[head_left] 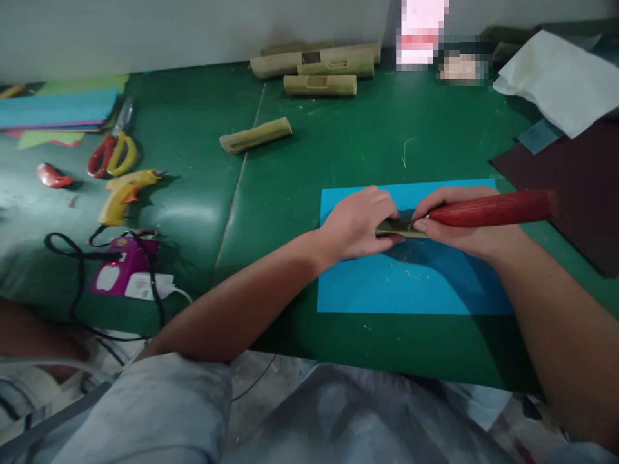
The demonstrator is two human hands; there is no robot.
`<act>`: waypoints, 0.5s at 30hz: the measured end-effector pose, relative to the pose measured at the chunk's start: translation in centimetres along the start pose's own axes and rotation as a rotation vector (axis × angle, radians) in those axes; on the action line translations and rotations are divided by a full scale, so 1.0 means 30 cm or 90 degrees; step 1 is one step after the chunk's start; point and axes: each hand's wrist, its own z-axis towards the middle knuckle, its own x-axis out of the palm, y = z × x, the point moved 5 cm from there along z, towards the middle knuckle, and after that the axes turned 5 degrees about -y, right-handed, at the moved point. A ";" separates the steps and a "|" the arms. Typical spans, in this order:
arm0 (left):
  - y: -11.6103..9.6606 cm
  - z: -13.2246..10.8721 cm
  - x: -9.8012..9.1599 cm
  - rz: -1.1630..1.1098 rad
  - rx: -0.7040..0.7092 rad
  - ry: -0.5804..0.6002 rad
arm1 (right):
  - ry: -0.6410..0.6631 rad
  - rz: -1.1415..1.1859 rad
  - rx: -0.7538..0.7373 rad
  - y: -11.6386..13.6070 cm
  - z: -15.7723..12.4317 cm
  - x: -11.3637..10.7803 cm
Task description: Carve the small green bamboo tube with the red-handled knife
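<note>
A short bamboo piece (394, 227) lies over a blue sheet (358, 290), and my left hand (360, 222) grips its left end between thumb and fingers. My right hand (464, 225) is closed around a tool with a thick red wooden handle (498, 207). The tool's working end meets the bamboo near its middle; my fingers hide most of it, so its exact kind does not show. Small pale shavings (409, 272) are scattered on the blue sheet just in front of the bamboo.
Several cut bamboo pieces (319, 85) lie by the wall, another (256, 135) nearer. Scissors (113, 145), a yellow glue gun (128, 193) and a purple power adapter (128, 264) with cables are at left. Dark sheets (561, 193) and white paper (565, 80) lie right.
</note>
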 end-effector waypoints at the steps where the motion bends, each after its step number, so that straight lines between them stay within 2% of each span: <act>1: 0.001 0.000 0.001 0.000 -0.001 0.001 | -0.002 0.006 0.001 -0.003 0.000 0.001; 10: 0.001 0.002 0.000 0.011 0.018 -0.020 | -0.003 0.063 0.033 -0.026 0.000 0.012; 15: 0.000 0.000 0.003 0.020 0.018 -0.013 | 0.019 0.014 -0.030 -0.010 0.006 -0.002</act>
